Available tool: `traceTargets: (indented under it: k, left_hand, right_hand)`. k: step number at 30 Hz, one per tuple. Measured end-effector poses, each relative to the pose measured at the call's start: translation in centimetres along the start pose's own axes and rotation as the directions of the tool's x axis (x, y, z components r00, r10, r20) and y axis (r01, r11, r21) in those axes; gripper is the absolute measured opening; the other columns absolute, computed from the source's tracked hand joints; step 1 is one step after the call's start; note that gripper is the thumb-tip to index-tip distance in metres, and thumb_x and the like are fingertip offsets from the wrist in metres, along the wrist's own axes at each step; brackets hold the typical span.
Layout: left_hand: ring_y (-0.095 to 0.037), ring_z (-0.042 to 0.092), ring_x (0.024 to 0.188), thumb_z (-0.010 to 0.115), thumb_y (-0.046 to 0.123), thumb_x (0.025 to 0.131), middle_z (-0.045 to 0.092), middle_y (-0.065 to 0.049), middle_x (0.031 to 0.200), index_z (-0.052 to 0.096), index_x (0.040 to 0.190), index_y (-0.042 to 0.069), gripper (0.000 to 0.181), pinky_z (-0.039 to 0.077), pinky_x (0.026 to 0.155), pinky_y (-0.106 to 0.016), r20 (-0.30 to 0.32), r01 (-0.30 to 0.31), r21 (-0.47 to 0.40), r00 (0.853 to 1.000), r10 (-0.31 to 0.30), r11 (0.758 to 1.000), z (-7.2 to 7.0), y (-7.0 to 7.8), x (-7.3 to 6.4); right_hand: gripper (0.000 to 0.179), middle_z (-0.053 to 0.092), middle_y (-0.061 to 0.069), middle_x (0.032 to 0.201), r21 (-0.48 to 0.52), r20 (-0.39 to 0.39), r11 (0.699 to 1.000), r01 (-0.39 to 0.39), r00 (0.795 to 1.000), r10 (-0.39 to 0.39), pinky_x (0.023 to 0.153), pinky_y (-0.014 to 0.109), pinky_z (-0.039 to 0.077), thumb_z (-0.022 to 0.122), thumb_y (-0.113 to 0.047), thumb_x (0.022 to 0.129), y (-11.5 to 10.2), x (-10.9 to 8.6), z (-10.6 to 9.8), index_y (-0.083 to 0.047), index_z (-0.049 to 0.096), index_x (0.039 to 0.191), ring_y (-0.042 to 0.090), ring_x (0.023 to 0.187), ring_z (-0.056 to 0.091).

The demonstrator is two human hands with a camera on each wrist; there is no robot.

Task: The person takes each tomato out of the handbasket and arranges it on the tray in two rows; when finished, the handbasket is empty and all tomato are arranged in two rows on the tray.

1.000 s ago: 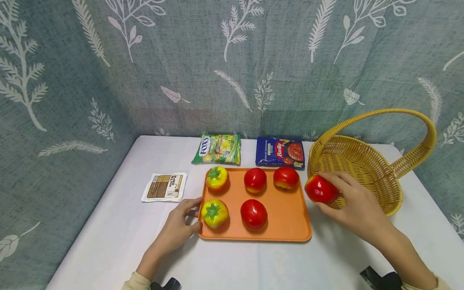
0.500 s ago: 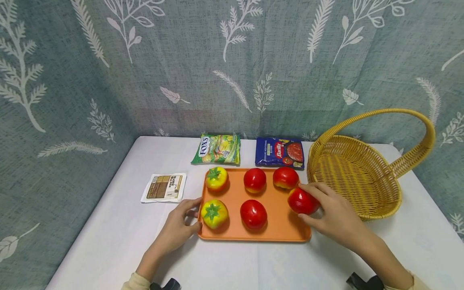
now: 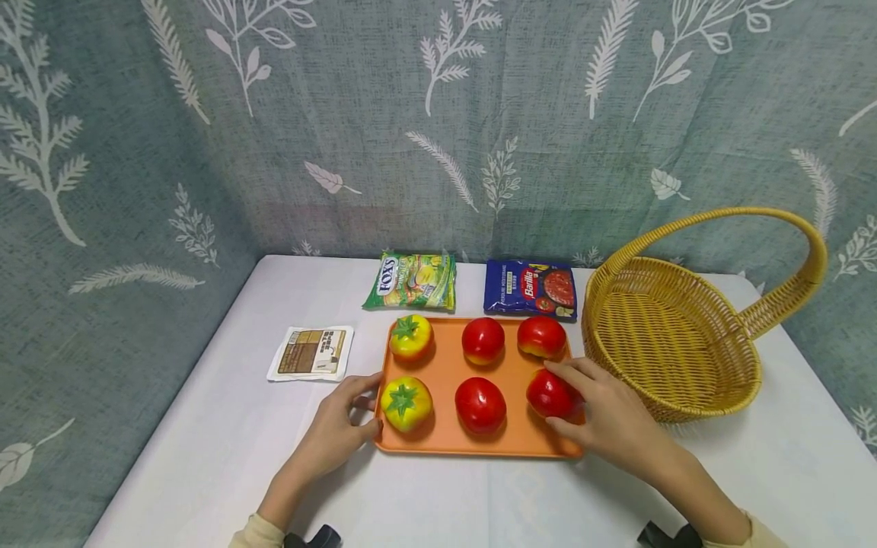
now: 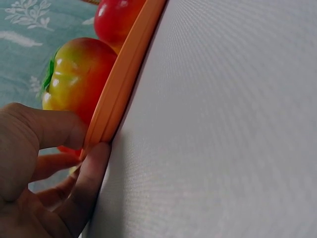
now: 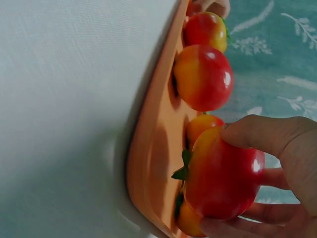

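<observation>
An orange tray lies on the white table with several shiny tomatoes on it. At its left edge my left hand pinches the rim between thumb and fingers, close beside a yellow tomato with its green leaves upward. My right hand grips a red tomato over the tray's front right corner. In the right wrist view this tomato has its green leaves pointing down at the tray. Another red tomato sits to its left, and one more red tomato just behind it.
A yellow wicker basket with a tall handle stands to the right of the tray. Behind the tray lie a green Fox's candy bag and a blue Barilla packet. A white-and-brown packet lies to the left.
My right hand has carried the red tomato left from beside the basket, over the tray's right edge, and lower toward the front right corner. The left hand stays at the rim.
</observation>
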State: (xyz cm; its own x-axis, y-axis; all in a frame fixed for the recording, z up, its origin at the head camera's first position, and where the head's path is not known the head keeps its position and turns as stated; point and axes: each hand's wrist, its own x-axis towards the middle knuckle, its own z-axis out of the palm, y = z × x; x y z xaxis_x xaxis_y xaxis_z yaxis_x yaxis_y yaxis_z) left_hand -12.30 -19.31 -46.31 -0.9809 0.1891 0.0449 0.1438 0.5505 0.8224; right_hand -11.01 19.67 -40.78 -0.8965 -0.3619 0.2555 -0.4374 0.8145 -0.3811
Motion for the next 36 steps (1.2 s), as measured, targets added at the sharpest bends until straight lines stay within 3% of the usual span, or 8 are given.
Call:
traceTargets:
  k: [21,36]
  left_hand:
    - [-0.016,0.063,0.100,0.072,-0.003,0.074,0.060,-0.005,0.127,0.057,0.139,0.005,0.068,0.045,0.100,-0.048,0.005,0.007,0.017,1.000,-0.007,1.000,0.1,-0.1,0.1]
    - [-0.018,0.063,0.101,0.072,-0.003,0.074,0.060,-0.005,0.127,0.057,0.139,0.005,0.068,0.046,0.101,-0.049,0.011,0.002,0.022,1.000,-0.002,1.000,0.1,-0.1,0.3]
  right_hand:
    - [0.065,0.062,0.006,0.118,0.010,0.117,0.997,-0.078,0.990,0.077,0.083,0.048,0.056,0.090,-0.030,0.070,-0.4,-0.2,1.2,-0.013,0.067,0.129,0.025,0.103,0.062]
    - [0.066,0.063,0.005,0.112,-0.021,0.139,0.995,-0.095,0.985,0.097,0.080,0.046,0.057,0.090,-0.032,0.069,-0.2,-0.1,0.9,-0.013,0.068,0.128,0.023,0.098,0.062]
